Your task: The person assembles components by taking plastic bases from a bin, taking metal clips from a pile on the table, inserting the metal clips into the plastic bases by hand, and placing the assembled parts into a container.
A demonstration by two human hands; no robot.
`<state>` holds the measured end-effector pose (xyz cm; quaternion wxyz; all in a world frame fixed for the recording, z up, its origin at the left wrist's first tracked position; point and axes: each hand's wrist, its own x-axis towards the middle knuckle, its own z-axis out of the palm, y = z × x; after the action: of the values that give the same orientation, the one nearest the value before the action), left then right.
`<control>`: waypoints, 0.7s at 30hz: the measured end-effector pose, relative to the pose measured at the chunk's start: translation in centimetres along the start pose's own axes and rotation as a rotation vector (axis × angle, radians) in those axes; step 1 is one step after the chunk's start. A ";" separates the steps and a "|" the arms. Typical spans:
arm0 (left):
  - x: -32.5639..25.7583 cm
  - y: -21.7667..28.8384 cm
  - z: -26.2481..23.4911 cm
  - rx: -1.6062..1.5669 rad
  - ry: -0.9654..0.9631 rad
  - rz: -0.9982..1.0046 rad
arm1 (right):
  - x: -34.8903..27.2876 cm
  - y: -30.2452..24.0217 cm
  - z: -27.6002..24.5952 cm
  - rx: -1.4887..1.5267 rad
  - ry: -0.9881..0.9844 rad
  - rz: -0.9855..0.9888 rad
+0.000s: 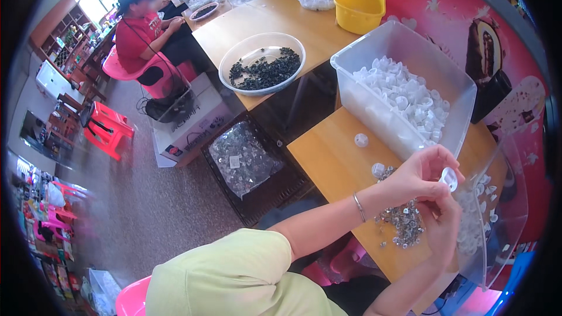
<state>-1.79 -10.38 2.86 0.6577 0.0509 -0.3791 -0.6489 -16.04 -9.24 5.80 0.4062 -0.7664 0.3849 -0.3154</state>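
Over the right end of the wooden table, my left hand (414, 177) is closed in a pinch on a small white plastic cap (449, 179), a bracelet on its wrist. Just below, my right hand (443, 222) has its fingers bent up against the same cap; whether its fingertips grip a second small part is hidden. Under my hands lies a loose pile of small shiny metal-coloured pieces (407, 225). Beside the pile sits another white cap (378, 169), and a further round white cap (361, 140) lies farther off on the table.
A large clear bin (351, 90) of white caps stands beyond my hands. At the right is a clear tub (497, 257) with more caps. A round tray (262, 92) holds black pieces; a yellow basin (360, 10) stands behind. A dark crate (249, 208) holds bagged pieces. A person (137, 35) sits far left.
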 end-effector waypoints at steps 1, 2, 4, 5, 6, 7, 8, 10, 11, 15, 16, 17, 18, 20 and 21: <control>-0.1 0.2 -0.2 -0.004 -0.032 -0.026 | 0.1 0.1 -0.1 0.002 -0.002 -0.003; -0.3 0.2 -0.4 -0.008 -0.064 -0.052 | 0.1 0.2 -0.2 -0.037 0.001 0.007; -0.6 0.1 -0.6 -0.016 -0.062 -0.061 | 0.0 0.4 -0.5 -0.075 0.005 0.014; -0.6 0.0 -0.8 -0.026 -0.061 -0.072 | -0.2 0.5 -0.6 -0.069 0.005 0.044; -0.7 0.1 -1.0 -0.024 -0.063 -0.072 | -0.3 0.5 -0.7 -0.062 0.004 0.074; -0.9 0.1 -1.3 -0.002 -0.041 -0.070 | -0.4 0.6 -0.6 -0.062 0.008 0.077; -1.1 0.2 -1.5 0.020 -0.019 -0.068 | -0.5 0.7 -0.4 -0.037 0.033 0.080; -1.2 0.4 -2.1 0.051 0.047 -0.067 | -0.5 1.0 -0.4 -0.013 0.060 0.085; -1.3 0.4 -2.3 0.005 0.066 -0.052 | -0.5 1.2 -0.4 0.004 0.091 0.119; -2.4 -0.7 -3.7 -0.143 0.168 -0.093 | -0.3 1.8 -0.3 -0.011 0.256 0.130; -2.4 -0.8 -3.7 -0.145 0.170 -0.093 | -0.3 2.0 -0.2 -0.013 0.254 0.132; -2.3 -0.9 -3.6 -0.144 0.134 -0.085 | -0.2 2.1 0.0 0.014 0.331 0.072; -2.2 -1.1 -3.6 -0.142 0.098 -0.078 | -0.2 2.2 0.2 0.042 0.408 0.013; -2.3 -1.6 -3.8 -0.142 0.086 -0.065 | -0.1 2.0 0.5 0.095 0.444 0.018; -2.4 -1.7 -3.9 -0.143 0.071 -0.055 | -0.2 1.9 0.6 0.148 0.484 0.023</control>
<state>-0.67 -10.18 -1.91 0.6547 0.0370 -0.3068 -0.6898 -16.29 -9.60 3.82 0.3608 -0.6325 0.4553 -0.5123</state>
